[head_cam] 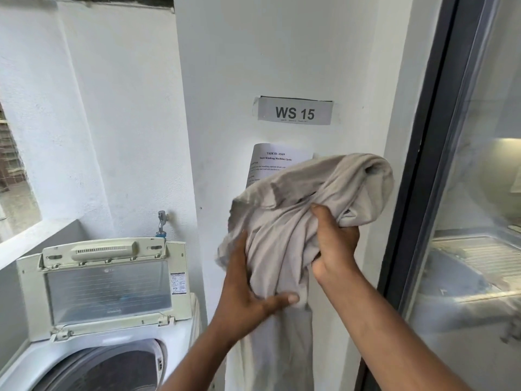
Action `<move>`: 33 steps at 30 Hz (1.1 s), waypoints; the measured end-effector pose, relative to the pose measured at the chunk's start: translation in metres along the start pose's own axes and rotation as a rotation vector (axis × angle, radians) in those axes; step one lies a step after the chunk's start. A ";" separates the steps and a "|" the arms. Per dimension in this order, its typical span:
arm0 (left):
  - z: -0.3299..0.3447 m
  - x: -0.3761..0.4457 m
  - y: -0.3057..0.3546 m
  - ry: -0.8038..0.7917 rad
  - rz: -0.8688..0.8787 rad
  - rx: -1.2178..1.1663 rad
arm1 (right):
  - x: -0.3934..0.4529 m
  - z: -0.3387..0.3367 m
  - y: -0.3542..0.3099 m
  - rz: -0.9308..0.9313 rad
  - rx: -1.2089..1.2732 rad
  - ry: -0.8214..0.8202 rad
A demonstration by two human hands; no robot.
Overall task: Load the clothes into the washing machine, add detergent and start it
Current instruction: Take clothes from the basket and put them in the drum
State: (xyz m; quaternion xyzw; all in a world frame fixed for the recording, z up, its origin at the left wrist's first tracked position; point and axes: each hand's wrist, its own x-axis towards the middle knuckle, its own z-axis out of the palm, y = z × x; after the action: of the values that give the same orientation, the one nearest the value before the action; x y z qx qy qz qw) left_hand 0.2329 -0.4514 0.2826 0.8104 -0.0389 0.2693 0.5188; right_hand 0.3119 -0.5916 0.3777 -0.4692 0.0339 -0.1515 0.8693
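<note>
A white pillar [282,66] fills the middle of the view, with a dark-framed glass door [465,193] to its right. At lower left stands a top-loading washing machine [93,359], its lid [108,289] raised upright against the wall and the round drum opening uncovered below it. The inside of the drum is dim, so it is hard to tell whether anything already lies in it.

In front of the pillar, to the right of the machine and higher than its opening, a person holds up a pale beige garment [307,198]. It is bunched in a loose heap at the top, with a long tail hanging straight down between the forearms. The left hand [248,294] cups the cloth from below and the side, thumb pressed across the front folds. The right hand [332,244] has its fingers curled tight into a gathered wad of the fabric.

The garment looks light, soft and limp, dry rather than slippery, and in no way fragile. It will sag and trail wherever it is unsupported. The surest hold is probably a full fistful at the bunched middle, with the hanging tail gathered up so it clears the machine's rim.

Taped to the pillar are a sign [294,112] reading "WS 15" and a printed sheet [277,160] partly hidden by the cloth. A small tap [161,222] sticks out of the wall above the lid.
</note>
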 end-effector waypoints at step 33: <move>-0.006 0.080 0.038 0.456 -0.253 -1.171 | -0.012 -0.060 0.008 -0.784 -0.869 -0.394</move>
State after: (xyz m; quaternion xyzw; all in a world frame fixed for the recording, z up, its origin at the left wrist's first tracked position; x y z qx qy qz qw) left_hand 0.2856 -0.4468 0.3534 0.3133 0.0276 0.3058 0.8987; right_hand 0.2905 -0.6322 0.3371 -0.7771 -0.2437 -0.3428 0.4683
